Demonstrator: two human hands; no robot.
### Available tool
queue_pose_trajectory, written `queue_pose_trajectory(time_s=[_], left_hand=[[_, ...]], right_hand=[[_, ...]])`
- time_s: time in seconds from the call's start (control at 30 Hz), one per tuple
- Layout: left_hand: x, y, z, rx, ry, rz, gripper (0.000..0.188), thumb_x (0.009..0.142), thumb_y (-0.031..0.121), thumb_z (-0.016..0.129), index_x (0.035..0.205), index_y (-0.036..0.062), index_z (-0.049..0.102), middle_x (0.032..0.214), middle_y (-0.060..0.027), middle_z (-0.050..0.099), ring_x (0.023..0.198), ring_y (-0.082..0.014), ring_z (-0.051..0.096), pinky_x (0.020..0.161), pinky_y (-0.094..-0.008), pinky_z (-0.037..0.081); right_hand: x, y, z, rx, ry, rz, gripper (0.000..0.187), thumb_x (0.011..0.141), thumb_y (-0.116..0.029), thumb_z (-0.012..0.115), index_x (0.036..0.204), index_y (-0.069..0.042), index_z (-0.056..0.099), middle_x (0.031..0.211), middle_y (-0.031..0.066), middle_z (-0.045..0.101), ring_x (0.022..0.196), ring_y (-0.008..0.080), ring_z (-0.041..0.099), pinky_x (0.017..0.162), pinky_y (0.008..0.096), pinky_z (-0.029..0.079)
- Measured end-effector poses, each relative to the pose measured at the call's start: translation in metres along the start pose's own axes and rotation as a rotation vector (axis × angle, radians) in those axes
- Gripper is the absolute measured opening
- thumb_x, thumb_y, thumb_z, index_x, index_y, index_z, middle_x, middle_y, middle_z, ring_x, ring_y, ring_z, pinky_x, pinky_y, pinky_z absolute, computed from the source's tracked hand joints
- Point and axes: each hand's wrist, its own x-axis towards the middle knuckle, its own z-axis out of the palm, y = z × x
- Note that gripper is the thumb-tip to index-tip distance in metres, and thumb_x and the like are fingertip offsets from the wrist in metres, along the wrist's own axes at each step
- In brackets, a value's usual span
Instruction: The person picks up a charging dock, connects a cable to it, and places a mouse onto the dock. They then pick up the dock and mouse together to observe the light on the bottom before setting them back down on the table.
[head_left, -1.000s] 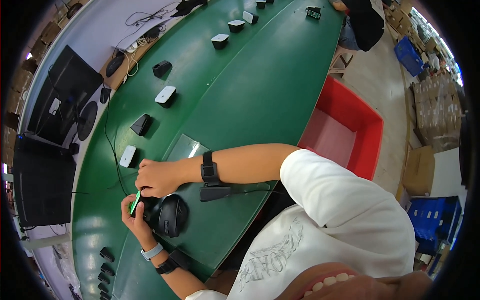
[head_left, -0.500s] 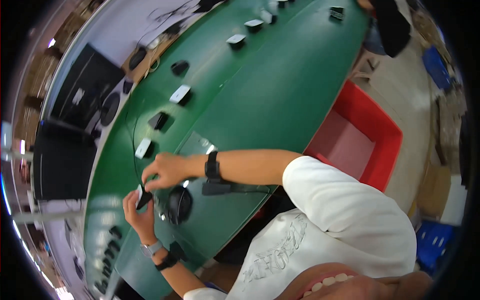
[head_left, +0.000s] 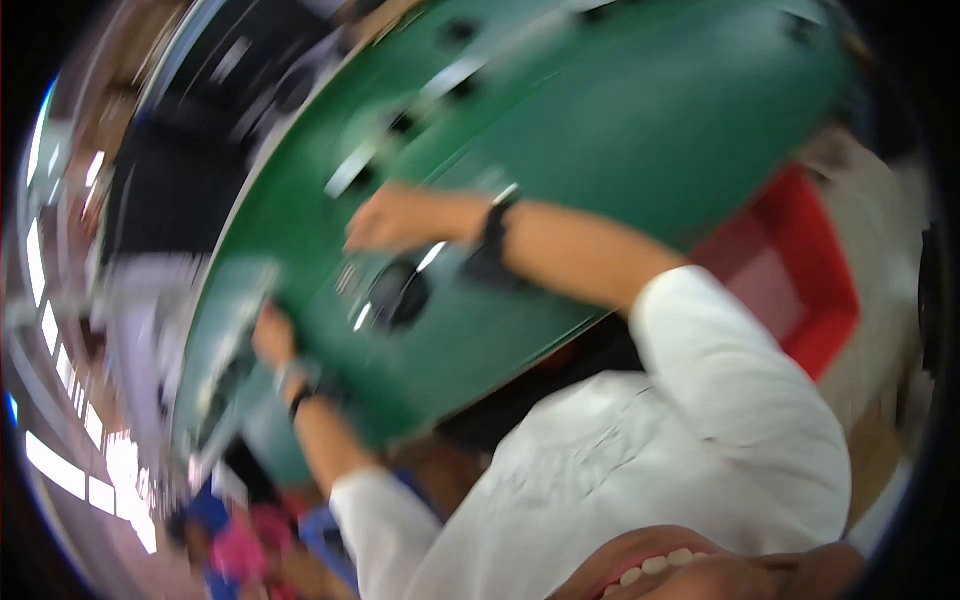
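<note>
Black pieces (head_left: 231, 376) lie in a blurred row just left of the left hand (head_left: 273, 338); its grip cannot be told; right hand (head_left: 392, 219) partly curled, hold equally unreadable

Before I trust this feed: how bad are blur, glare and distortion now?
Head view: motion smears the left hand, right hand and white block, hiding finger detail; head view: glints flank the dark rounded object; head view: fisheye bows the edge of the green table; head view: lower-left lights blow out white.

A short-sleeved white T-shirt (head_left: 615, 450) is worn at five o'clock, black wrist straps (head_left: 494, 230) at twelve and eight.
</note>
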Motion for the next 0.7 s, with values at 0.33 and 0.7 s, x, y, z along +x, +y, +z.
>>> queue_pose_trajectory(time_s=[0.33,0.7], left_hand=[[0.058,0.090,-0.072,-0.310,0.297,0.195,0.079,0.083,0.057,0.076,0.133,-0.0011,0.060,0.131,-0.0253,0.061,0.127,-0.0437,0.052,0.105,-0.0524,0.043],[0.103,0.238,-0.107,-0.968,-0.383,0.253,0.060,0.091,0.030,0.073,0.138,-0.0028,0.054,0.127,-0.0232,0.067,0.114,-0.0356,0.065,0.089,-0.0431,0.055]], right_hand=[[0.015,-0.012,0.007,0.008,-0.238,0.158,0.034,0.101,-0.031,0.061,0.086,-0.001,0.061,0.064,0.0040,0.047,0.063,0.0144,0.041,0.060,0.0327,0.035],[0.013,-0.004,0.003,0.201,0.015,0.116,0.021,0.108,-0.022,0.047,0.108,-0.002,0.055,0.089,0.0035,0.054,0.079,0.0113,0.045,0.076,0.0275,0.041]])
